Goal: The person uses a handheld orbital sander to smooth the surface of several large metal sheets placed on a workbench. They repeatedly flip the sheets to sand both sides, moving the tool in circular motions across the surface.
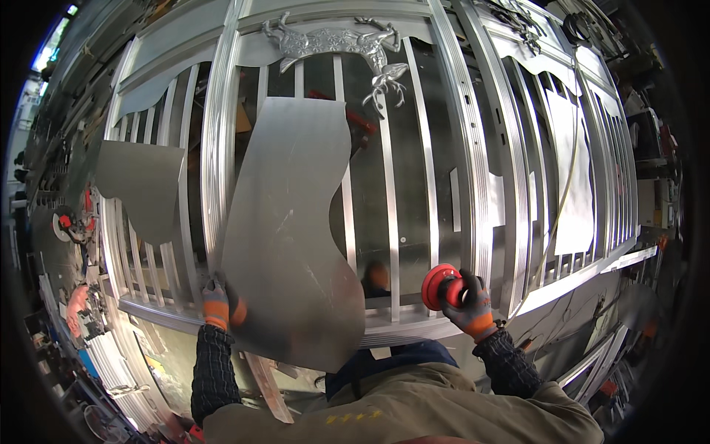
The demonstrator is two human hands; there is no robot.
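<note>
My right hand (pixel 470 309), in a grey and orange work glove, is closed around a red round disc sander (pixel 438 287) above the right part of the metal gate frame (pixel 478 214). My left hand (pixel 216 302), gloved alike, grips the lower left edge of a grey sheet metal panel (pixel 292 200) with one wavy side; its fingertips are partly hidden. That panel lies across the upright bars, and its near end overhangs the frame towards my body. A silver deer ornament (pixel 336 46) lies at the frame's far side.
Another cut metal sheet (pixel 144 177) rests on the bars at the left. A shiny sheet (pixel 573 185) lies on the right section, crossed by a thin hose (pixel 566 181) running down near my right hand. A red and white power saw (pixel 68 222) stands beyond the left edge.
</note>
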